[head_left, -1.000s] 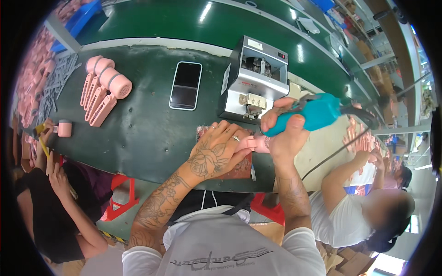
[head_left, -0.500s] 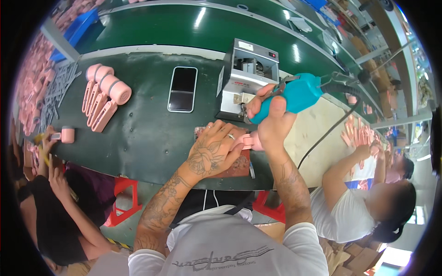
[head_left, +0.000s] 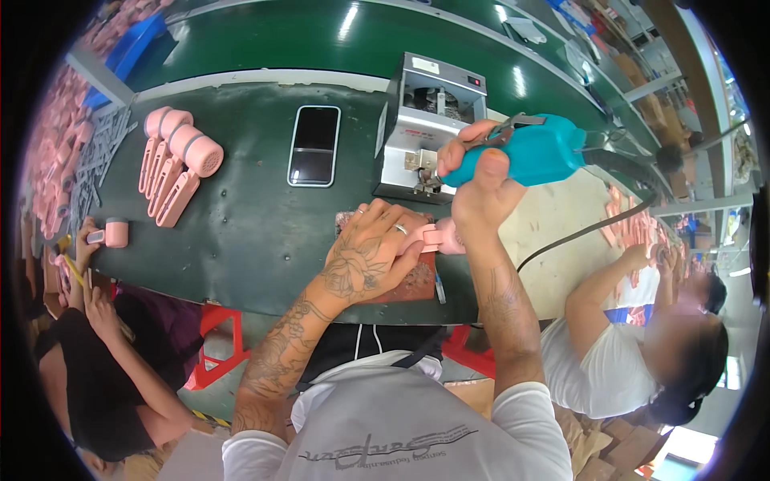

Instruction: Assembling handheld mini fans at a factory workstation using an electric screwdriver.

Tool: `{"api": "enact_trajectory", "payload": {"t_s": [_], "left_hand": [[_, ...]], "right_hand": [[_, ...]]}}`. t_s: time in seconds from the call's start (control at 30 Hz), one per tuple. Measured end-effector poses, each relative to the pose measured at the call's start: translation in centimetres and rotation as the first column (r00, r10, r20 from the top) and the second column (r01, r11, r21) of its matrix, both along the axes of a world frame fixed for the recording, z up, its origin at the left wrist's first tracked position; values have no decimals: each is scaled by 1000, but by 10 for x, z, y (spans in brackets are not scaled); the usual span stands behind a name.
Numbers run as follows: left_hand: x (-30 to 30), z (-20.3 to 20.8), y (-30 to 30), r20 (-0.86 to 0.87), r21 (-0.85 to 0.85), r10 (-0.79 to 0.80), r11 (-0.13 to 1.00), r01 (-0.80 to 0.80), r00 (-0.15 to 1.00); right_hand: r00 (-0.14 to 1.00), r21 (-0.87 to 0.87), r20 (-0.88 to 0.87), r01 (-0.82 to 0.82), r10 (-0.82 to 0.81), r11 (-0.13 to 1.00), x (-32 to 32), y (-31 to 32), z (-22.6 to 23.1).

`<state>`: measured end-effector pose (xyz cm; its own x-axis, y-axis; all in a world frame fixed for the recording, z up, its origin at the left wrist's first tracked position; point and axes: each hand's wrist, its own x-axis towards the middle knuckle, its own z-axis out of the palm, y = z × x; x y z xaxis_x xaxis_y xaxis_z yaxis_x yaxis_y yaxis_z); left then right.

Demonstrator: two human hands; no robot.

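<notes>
My right hand [head_left: 484, 183] is wrapped round a teal electric screwdriver [head_left: 541, 151], thumb along its body. The tool is tilted, its nose at the front outlet of a silver screw feeder [head_left: 398, 164]; whether the bit touches it I cannot tell. My left hand [head_left: 367, 252] lies over a pink device [head_left: 451, 239] shaped like a small hair dryer, pressing it on a reddish-brown pad [head_left: 413, 289]. Thumb and fingers grip its handle, and the round head sticks out to the right. Much of the handle is hidden under that hand.
Several finished-looking pink devices [head_left: 192, 152] lie at left, beside a phone [head_left: 314, 146]. Grey strips [head_left: 104, 152] are heaped farther left. A black cable [head_left: 585, 228] trails from the screwdriver. Co-workers sit on both sides; one hand [head_left: 87, 240] holds a pink piece.
My right hand and the screwdriver have shifted slightly right relative to the screw feeder. My left hand keeps its hold on the pink device. The whole view has moved a little.
</notes>
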<state>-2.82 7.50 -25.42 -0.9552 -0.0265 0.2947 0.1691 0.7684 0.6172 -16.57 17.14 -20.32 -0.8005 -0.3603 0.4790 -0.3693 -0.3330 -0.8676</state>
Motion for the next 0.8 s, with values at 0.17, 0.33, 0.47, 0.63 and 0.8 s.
{"api": "enact_trajectory", "payload": {"t_s": [0.17, 0.33, 0.47, 0.63, 0.8], "left_hand": [[0, -2, 3, -28, 3, -3, 1000, 3, 1000], [2, -5, -1, 0, 26, 4, 1000, -4, 1000], [0, -4, 1, -13, -1, 0, 1000, 0, 1000], [-2, -1, -1, 9, 25, -19, 1000, 19, 1000], [-1, -3, -1, -20, 28, -11, 1000, 12, 1000]], "right_hand": [[999, 51, -28, -20, 22, 998, -3, 1, -7], [996, 84, 68, -64, 58, 994, 10, 4, -8], [976, -20, 177, -124, 125, 992, 29, 46, -1], [976, 58, 193, -115, 102, 992, 37, 58, -5], [971, 40, 212, -124, 113, 991, 39, 61, -9]]}}
